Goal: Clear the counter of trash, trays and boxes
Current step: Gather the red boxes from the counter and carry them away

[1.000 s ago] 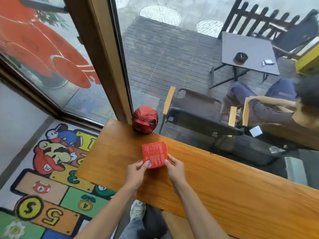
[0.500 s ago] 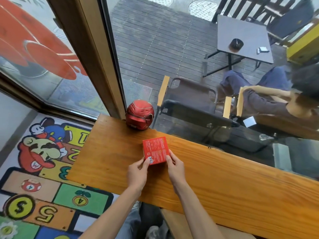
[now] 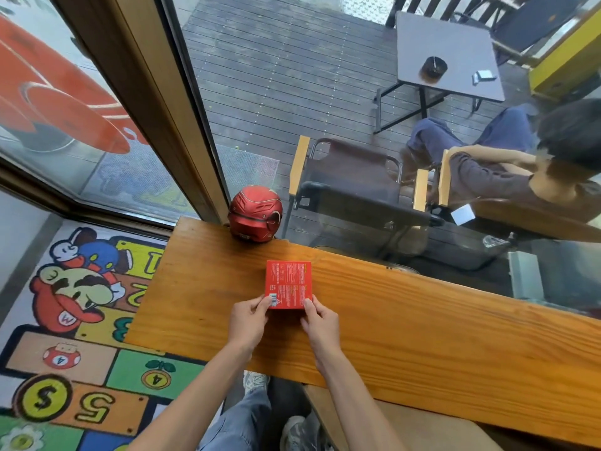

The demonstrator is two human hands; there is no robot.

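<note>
A small red box [image 3: 288, 283] with printed text and a barcode lies over the wooden counter [image 3: 422, 323], near its left end. My left hand [image 3: 248, 320] pinches the box's near left corner. My right hand [image 3: 320, 323] pinches its near right corner. Both hands grip the box by its near edge. I cannot tell whether the box rests flat on the wood or is slightly lifted.
A red helmet-shaped object [image 3: 255, 213] sits at the counter's far left corner against the window glass. A cartoon floor mat [image 3: 71, 320] lies left of the counter. A wooden bench [image 3: 406, 424] stands below the near edge. Outside the glass are chairs, a table and a seated person.
The box has straightened from a slight tilt to square with me. Both hands keep their hold on its near corners. The view has tilted downward a little.
</note>
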